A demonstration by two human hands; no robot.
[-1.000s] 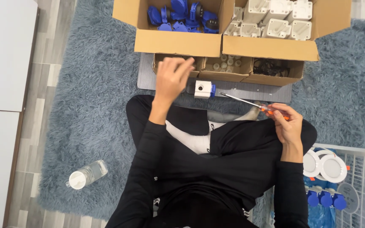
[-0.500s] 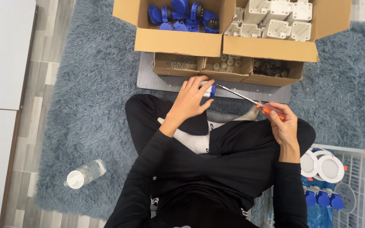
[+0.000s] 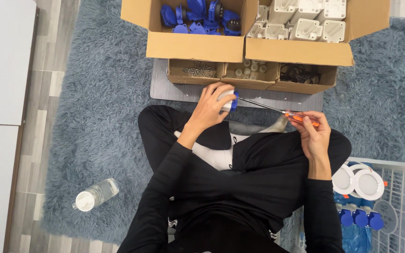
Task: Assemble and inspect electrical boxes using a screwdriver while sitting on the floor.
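My left hand (image 3: 210, 107) is cupped with fingers closed around a small white-and-blue plastic part (image 3: 229, 100), held above my crossed legs, just in front of the grey mat (image 3: 165, 86). My right hand (image 3: 316, 136) pinches the orange handle of a screwdriver (image 3: 301, 117) between thumb and fingertips; its slim metal shaft runs leftward and its tip meets the blue end of the part. Beyond the mat, three small cardboard trays sit side by side: the left screw tray (image 3: 198, 71) holds dark screws, the middle one small white pieces, the right one dark items (too small to identify). Behind them, one open carton (image 3: 188, 44) contains blue parts, the neighbouring carton (image 3: 301, 50) white housings. A clear water bottle (image 3: 95, 194) lies on the shaggy blue-grey rug (image 3: 94, 122) at my left; a white wire basket (image 3: 399, 187) of white and blue pieces stands at my right.
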